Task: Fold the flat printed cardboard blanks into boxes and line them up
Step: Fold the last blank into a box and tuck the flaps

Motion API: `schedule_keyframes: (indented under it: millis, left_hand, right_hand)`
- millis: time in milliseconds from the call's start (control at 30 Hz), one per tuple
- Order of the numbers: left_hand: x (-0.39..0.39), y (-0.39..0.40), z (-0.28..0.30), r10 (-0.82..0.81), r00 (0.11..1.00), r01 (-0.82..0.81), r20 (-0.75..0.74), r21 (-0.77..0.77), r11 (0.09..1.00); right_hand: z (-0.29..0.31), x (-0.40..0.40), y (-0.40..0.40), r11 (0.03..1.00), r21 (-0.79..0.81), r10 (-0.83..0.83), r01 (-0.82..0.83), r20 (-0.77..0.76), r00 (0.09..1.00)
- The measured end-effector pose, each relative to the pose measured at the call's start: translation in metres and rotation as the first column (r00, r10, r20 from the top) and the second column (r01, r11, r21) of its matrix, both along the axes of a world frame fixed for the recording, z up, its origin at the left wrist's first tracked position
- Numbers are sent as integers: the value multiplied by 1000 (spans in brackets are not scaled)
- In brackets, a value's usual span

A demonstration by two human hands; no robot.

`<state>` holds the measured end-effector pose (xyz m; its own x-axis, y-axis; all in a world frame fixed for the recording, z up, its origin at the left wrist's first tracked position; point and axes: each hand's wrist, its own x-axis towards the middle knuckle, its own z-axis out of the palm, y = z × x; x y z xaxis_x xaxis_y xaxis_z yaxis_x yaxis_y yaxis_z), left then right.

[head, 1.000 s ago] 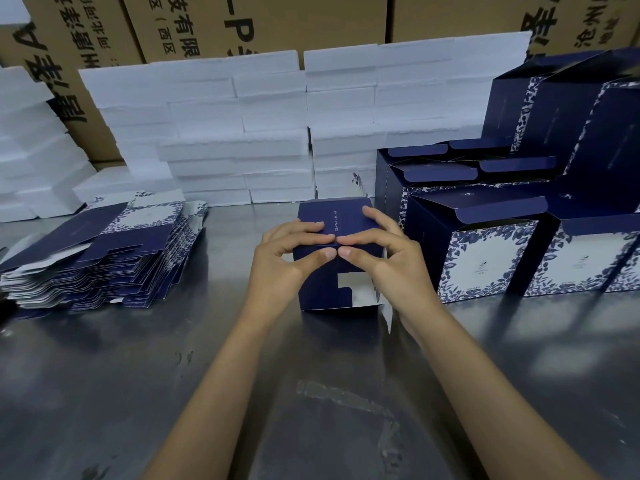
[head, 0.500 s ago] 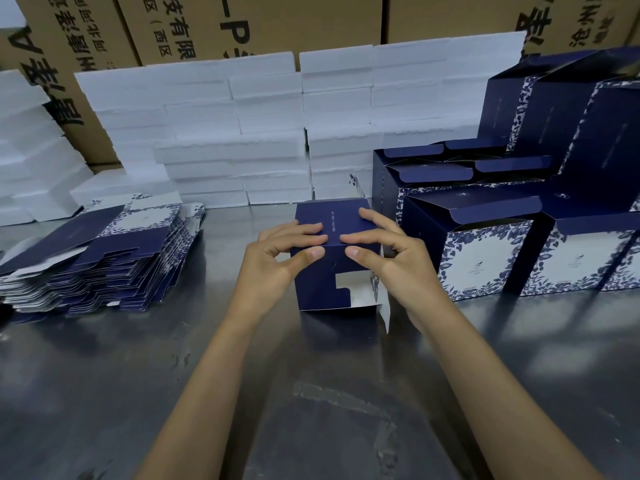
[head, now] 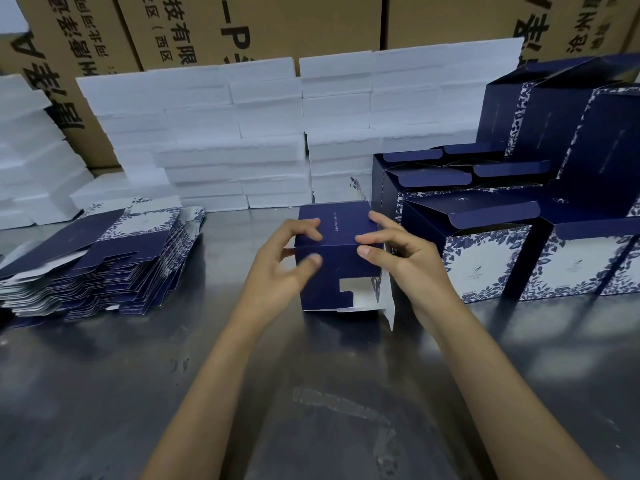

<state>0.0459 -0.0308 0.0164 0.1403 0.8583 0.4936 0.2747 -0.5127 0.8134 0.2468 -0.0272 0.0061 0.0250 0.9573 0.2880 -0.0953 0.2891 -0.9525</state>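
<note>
A navy printed box (head: 337,268) stands half folded on the metal table (head: 104,393), its near face showing a notch with white card behind. My left hand (head: 287,258) grips its left edge, fingers curled over the top and thumb on the front. My right hand (head: 401,258) grips the right edge the same way. A white flap hangs loose at the box's lower right. A stack of flat blanks (head: 100,258) lies to the left. Folded boxes (head: 485,251) with blue floral fronts stand in rows to the right.
White foam slabs (head: 242,133) are stacked along the back of the table, with more (head: 24,150) at the far left. Brown shipping cartons (head: 277,26) stand behind them. Taller opened navy boxes (head: 571,133) rise at the back right.
My two hands have drawn apart from the middle of the box's front toward its left and right edges. The box stays in the same place on the table.
</note>
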Motion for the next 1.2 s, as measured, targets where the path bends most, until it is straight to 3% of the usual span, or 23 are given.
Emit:
schedule_keyframes:
  millis: [67,133,233,300,400,467,567,667,767,1000,1200]
  left_hand:
    - [10,-3,-5,70,972,-53,-225,84,995]
    - [15,-1,-15,160,858,-72,-489,194,978]
    - [17,3,-24,311,720,-86,-621,365,927]
    - [18,7,-28,386,706,-110,-594,447,888]
    - [16,11,-31,424,756,-171,-498,475,863]
    - [14,11,-32,451,766,-204,-458,492,846]
    - [14,11,-32,463,789,-239,-404,492,837]
    - [16,11,-34,420,865,-294,-274,402,867]
    - [16,13,-34,377,907,-339,-186,206,918]
    - [3,17,-30,133,987,-140,-90,-78,987]
    - [6,16,-27,114,992,-121,-62,-132,984]
  right_hand:
    - [0,-1,1,1000,-2,14,-14,-12,1000]
    - [1,-1,1,1000,1,24,-24,-21,999]
    - [3,1,1,999,6,42,-42,-27,999]
    - [3,2,1,998,-7,64,-64,-39,997]
    - [-3,3,7,996,-68,48,-56,-118,992]
    - [-12,5,11,990,-127,58,-64,-53,997]
    - [-25,-1,11,953,-197,243,-232,38,969]
    - [-31,0,12,926,-162,360,-341,114,926]
    - [-35,1,14,948,-162,295,-274,124,948]
    - [-41,-12,16,995,-88,-31,44,151,988]
    - [-43,-20,15,977,-26,-200,212,239,950]
